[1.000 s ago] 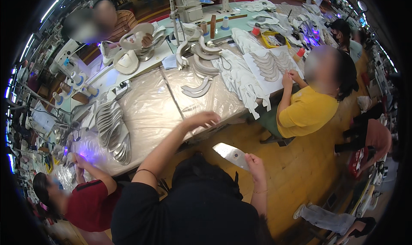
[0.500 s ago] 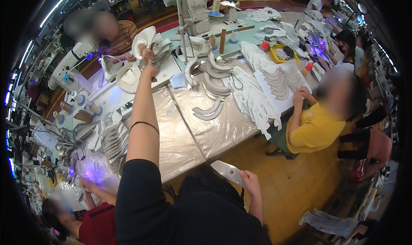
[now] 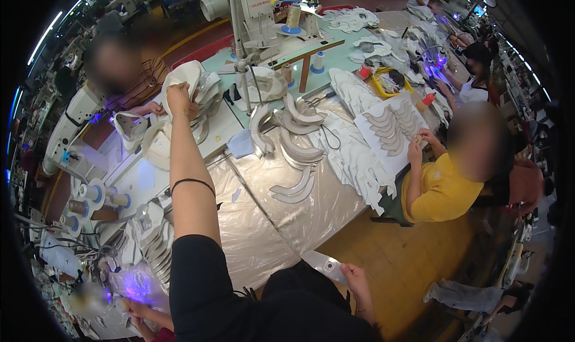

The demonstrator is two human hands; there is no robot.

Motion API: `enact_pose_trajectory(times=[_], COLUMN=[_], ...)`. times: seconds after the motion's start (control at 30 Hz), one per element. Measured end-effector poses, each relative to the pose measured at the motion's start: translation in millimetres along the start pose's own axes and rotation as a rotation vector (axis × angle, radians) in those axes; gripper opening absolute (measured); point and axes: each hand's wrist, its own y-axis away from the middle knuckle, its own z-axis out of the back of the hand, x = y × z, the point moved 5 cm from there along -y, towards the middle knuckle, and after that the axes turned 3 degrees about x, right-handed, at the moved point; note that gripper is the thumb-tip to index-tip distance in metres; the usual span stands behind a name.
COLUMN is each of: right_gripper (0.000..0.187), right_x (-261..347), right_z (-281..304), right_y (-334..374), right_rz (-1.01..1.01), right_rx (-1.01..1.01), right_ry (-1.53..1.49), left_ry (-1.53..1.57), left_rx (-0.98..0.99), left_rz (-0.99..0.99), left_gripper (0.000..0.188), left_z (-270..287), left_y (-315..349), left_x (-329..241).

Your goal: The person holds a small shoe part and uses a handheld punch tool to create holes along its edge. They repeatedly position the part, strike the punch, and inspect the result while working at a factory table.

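My left arm reaches far across the table, and my left hand (image 3: 182, 100) is closed on the edge of a white shoe upper (image 3: 179, 73). Right beside it is a pile of similar white uppers (image 3: 208, 90). Below, on the same work surface, lies another cream upper (image 3: 158, 145). Close to my body, past the table's near edge, my right hand (image 3: 357, 280) grips one end of a flat, pale grey, curved piece (image 3: 322, 263) with a small dark mark on it.
Curved grey strips (image 3: 302, 150) lie in stacks on the plastic-covered table (image 3: 257, 222). A sewing machine (image 3: 269, 12) and thread spools (image 3: 90, 192) stand around. Co-workers sit left, lower left and right, one in a yellow shirt (image 3: 440, 189). A yellow basket (image 3: 383, 85) sits at far right.
The view has shifted. My left hand, still closed on the white upper, appears further left and slightly lower; my right hand, still gripping the grey piece, appears lower.
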Motion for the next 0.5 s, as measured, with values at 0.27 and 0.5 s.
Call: enact_pose_trajectory(times=[0.27,0.5], right_gripper=[0.03,0.03], right_x=[26.8,44.9], right_z=[-20.2,-28.3], right_y=[-20.4,-24.2], right_rz=[-0.007,-0.016], right_rx=[0.017,0.027], right_ry=[0.001,0.008], left_ry=[-0.184,0.051], left_rx=[0.102,0.068], left_rz=[-0.201,0.015], left_gripper=[0.024,0.023], left_z=[-24.0,-52.0], left_y=[-10.9,-21.9], left_x=[-16.1,11.5])
